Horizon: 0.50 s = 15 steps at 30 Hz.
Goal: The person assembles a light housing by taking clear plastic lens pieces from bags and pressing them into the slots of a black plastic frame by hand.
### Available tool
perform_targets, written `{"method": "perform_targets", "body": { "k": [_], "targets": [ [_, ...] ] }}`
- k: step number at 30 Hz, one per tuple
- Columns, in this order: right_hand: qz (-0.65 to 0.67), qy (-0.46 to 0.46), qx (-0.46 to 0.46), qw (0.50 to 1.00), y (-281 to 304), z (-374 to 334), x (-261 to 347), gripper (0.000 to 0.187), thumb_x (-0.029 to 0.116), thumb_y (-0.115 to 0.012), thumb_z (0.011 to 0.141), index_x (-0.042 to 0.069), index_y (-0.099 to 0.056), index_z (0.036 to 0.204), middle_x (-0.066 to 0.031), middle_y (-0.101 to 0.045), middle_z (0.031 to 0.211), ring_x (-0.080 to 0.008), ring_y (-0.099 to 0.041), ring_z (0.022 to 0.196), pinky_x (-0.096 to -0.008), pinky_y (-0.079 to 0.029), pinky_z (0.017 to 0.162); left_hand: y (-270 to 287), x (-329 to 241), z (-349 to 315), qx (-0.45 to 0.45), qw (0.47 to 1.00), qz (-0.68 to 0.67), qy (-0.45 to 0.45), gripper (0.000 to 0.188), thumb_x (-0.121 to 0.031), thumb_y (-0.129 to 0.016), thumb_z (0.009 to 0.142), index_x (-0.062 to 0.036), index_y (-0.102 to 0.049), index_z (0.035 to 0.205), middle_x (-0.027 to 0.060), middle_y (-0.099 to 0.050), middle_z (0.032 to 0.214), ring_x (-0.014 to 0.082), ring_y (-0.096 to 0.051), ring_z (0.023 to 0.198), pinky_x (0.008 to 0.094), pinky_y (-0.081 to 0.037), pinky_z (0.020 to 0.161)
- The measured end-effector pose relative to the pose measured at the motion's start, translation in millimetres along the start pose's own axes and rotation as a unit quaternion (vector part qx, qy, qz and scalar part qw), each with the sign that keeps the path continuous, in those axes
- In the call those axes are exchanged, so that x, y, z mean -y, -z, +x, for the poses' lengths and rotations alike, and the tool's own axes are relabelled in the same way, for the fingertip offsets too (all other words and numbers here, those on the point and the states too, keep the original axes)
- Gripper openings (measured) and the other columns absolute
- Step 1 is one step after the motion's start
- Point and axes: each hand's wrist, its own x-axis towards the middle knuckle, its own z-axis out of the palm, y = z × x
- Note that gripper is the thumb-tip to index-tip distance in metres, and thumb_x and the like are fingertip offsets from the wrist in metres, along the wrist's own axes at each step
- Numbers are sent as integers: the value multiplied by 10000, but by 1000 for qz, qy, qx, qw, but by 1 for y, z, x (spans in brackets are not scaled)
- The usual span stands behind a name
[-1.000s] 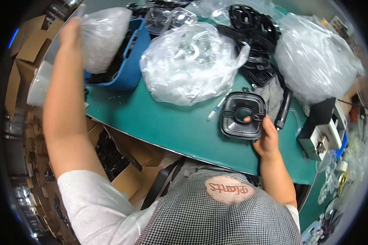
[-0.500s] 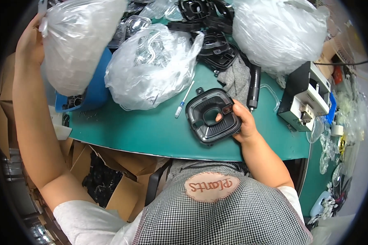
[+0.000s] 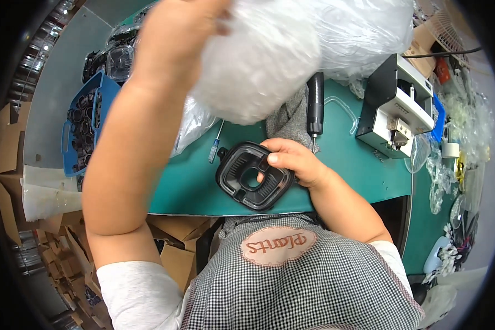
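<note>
My left hand [image 3: 184, 30] is raised over the far middle of the green table, its fingers closed on the top of a full, whitish plastic bag [image 3: 258, 69]. The bag is smeared by motion and hides part of what lies behind it. Low over the front of the table, my right hand [image 3: 302, 162] grips a black, squarish plastic housing [image 3: 272, 190] with rounded corners and a round hole in its middle. The thumb lies on its upper face and a fingertip shows through the hole. A small blue-handled screwdriver [image 3: 214, 149] lies left of the housing.
Behind the housing lie a grey cloth [image 3: 291, 118] and a black cylindrical power screwdriver [image 3: 315, 104]. A black-and-white machine [image 3: 399, 113] stands to the right. Another clear bag [image 3: 363, 33] fills the back. At left is a blue basket [image 3: 67, 143] of small black parts; cardboard boxes [image 3: 179, 264] stand below.
My left hand has swung the whitish bag from the far left to the middle, uncovering the blue basket. The housing in my right hand has shifted slightly left and turned.
</note>
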Motion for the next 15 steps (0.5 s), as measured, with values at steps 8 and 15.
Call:
{"method": "perform_targets", "body": {
  "k": [8, 15],
  "targets": [
    [28, -5, 55, 998, -6, -5, 9, 416, 248, -617, 883, -70, -564, 1146, -103, -686, 902, -135, -662, 797, -252, -547, 708, 0, 35, -24, 276, 931, 218, 96, 305, -213, -618, 923, -9, -649, 1148, 63, -660, 1056, 165, -613, 994, 301, -465, 902],
    [53, 4, 44, 998, -4, -1, 10, 462, 282, -607, 878, -76, -548, 1165, -98, -670, 900, -128, -646, 786, -240, -539, 683, 29, 30, -30, 137, 907, 391, -80, 136, -83, -644, 870, -56, -715, 984, 64, -679, 914, 189, -636, 826, 315, -493, 734]
  ]
}}
